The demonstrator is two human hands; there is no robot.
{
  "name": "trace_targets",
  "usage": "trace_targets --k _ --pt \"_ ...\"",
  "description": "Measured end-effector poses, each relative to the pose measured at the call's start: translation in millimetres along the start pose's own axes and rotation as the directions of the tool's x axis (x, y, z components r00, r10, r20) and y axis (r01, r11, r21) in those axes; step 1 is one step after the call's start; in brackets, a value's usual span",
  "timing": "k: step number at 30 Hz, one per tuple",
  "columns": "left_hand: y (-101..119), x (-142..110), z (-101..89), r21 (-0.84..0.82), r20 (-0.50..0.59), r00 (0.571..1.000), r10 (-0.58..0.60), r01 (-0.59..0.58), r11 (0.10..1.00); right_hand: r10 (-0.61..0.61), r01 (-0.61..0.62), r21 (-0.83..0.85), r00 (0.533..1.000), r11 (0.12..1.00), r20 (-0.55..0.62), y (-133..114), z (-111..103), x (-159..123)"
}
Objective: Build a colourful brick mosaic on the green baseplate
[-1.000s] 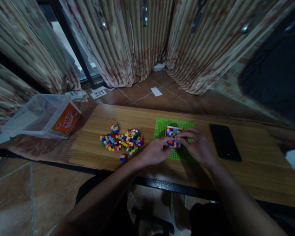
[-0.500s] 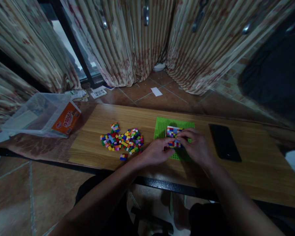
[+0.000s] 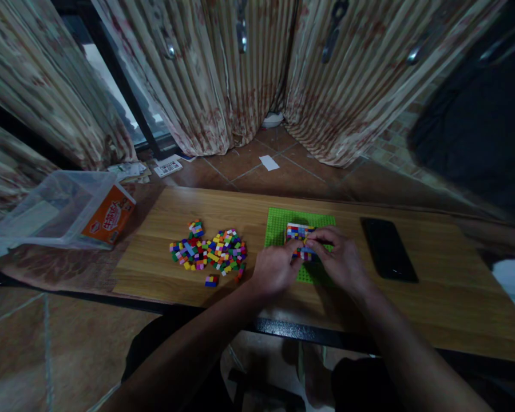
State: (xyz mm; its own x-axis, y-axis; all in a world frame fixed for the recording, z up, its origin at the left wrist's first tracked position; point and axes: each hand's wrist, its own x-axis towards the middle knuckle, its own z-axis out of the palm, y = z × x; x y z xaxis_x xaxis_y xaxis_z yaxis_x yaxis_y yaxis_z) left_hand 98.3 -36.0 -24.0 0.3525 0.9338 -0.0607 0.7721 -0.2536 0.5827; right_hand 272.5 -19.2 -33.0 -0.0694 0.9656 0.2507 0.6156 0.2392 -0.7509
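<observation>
A low block of multicoloured toy bricks [image 3: 297, 230] sits on a green studded baseplate [image 3: 276, 222], its near and right parts covered by my fingers. From the left, my left hand [image 3: 278, 266] is closed, curled against the block's near-left side with its thumb at the front. My right hand [image 3: 341, 256] reaches in from the right in a pinch over the block. A tiny yellow bit shows by its fingertips, too small to name. The fingertips of both hands nearly meet. Left of the baseplate lies a pile of loose toy bricks [image 3: 225, 250].
Beside the pile is a small brick cluster [image 3: 211, 281], close to the near table edge. A black phone [image 3: 388, 250] lies right of the baseplate. At far left stands a clear plastic bin [image 3: 55, 223] with an orange label. Curtains [image 3: 249, 74] hang behind the wooden table [image 3: 450, 274].
My left hand has turned and curled more at the block's near-left side. My right hand keeps its pinch. The whole view has shifted slightly; a reddish brick shows at the pile's near-right edge.
</observation>
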Motion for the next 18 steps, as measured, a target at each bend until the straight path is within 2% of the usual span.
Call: trace_targets --k 3,18 --pt "1 3 3.1 0.026 -0.016 1.0 -0.009 0.009 1.0 -0.028 0.028 -0.011 0.999 1.0 0.018 0 -1 0" --pt "-5 1 18.4 -0.086 -0.103 0.995 -0.011 0.002 0.996 -0.044 0.044 0.013 0.999 0.999 0.023 7 -1 -1"
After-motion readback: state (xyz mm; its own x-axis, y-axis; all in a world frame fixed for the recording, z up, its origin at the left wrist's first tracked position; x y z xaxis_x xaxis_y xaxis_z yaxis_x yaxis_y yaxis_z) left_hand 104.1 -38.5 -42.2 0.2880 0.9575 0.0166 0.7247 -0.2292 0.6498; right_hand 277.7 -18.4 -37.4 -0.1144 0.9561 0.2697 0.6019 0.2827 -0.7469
